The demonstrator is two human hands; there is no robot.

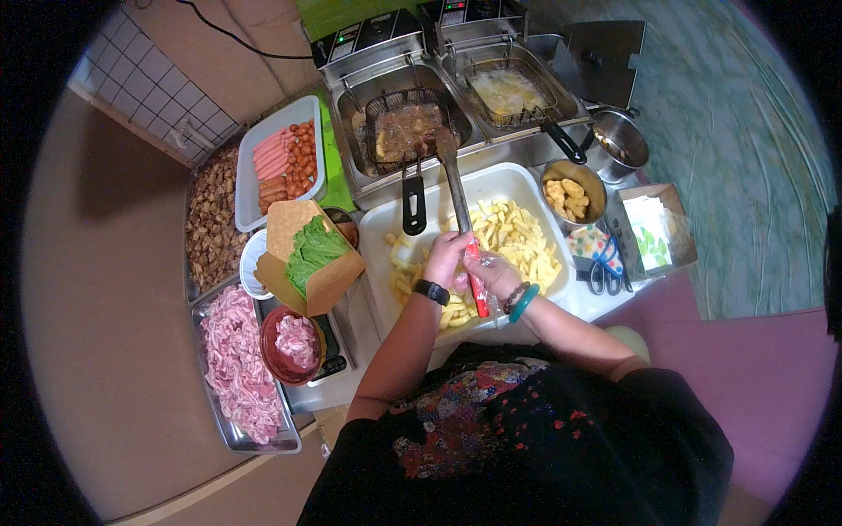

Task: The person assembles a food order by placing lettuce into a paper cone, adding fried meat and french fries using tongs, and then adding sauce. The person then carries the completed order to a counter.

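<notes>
Both my hands are closed around a long metal utensil [457,188] with a red handle. Its broad, dark tip reaches over the near edge of the left fryer [351,140]; whether it is tongs or a flat tool I cannot make out. My left hand [445,259] grips the upper part of the handle, and my right hand [498,275], in a clear plastic glove, grips beside it. Below them is a white tub [380,230] of pale cut potato sticks [526,241]. A wire basket [374,114] of browning food sits in the left fryer, its black handle hanging over the tub.
The right fryer [574,110] holds a basket in bubbling oil. Rightward stand metal pots, blue scissors [605,261] and a cardboard box [684,230]. Leftward are a sausage tray [317,167], a lettuce-lined carton [298,219], a brown bowl [270,355] and a raw-meat tray [230,431].
</notes>
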